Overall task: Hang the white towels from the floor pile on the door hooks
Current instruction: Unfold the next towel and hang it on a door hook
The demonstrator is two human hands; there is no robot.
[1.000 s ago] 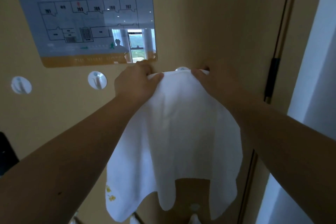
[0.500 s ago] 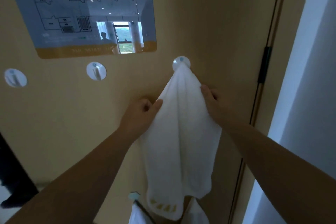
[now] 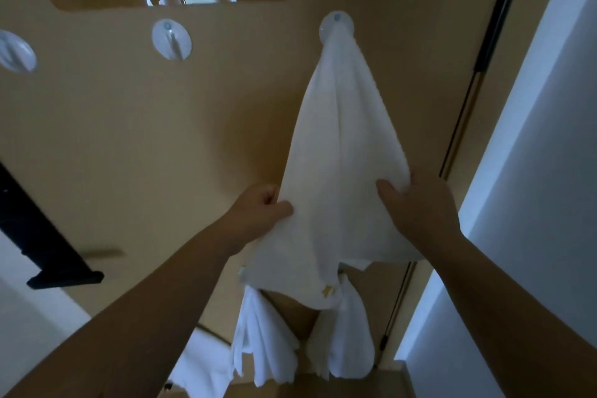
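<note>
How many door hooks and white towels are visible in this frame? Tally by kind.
Door hooks: 3, at
White towels: 2 at least, one hanging from the right hook, more white cloth below it
Total: 5

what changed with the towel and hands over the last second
Both hands slid down the white towel from the hook, spreading its lower part. The towel went from being held up over the hook to hanging from it. The left hand and right hand still grip its edges. The two free hooks and the lower towels stayed put.
</note>
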